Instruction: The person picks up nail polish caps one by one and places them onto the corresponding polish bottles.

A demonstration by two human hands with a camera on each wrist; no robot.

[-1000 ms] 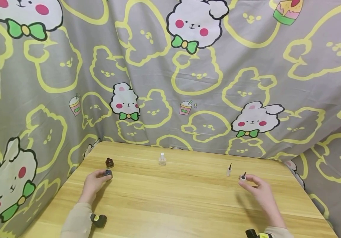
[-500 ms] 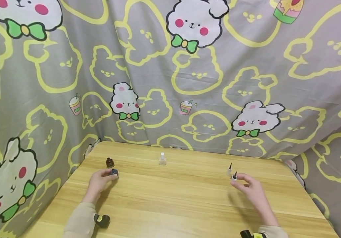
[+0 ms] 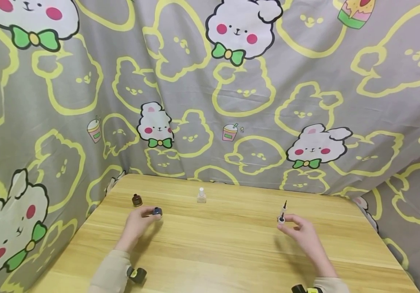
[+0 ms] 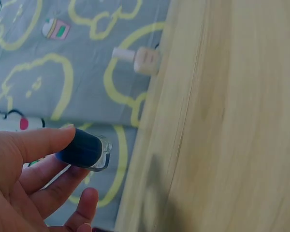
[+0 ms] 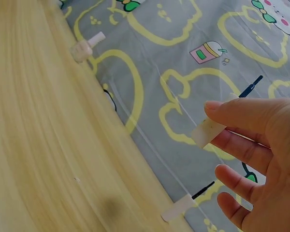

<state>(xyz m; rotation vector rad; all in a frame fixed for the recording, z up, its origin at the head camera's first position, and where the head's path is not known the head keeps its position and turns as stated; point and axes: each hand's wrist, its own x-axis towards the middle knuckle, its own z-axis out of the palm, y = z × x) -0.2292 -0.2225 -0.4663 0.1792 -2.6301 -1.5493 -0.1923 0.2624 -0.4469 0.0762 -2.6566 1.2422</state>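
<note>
My left hand pinches a small dark blue nail polish bottle between thumb and fingers, its uncapped neck upward in the head view. My right hand holds a white nail polish cap, its dark brush pointing up. Just beyond that hand, a second white brush cap stands on the table with its brush upward. Left of the blue bottle and farther back is a dark brown nail polish bottle, without a cap. A pale nail polish bottle with its white cap on stands at the back middle.
The wooden table reaches back to a grey curtain printed with rabbits and yellow outlines. The curtain also hangs along the left and right sides. A black device is strapped at each wrist.
My left hand has carried the blue bottle to the right, away from the brown one. The right hand has moved left with its brush cap, now close before the standing cap.
</note>
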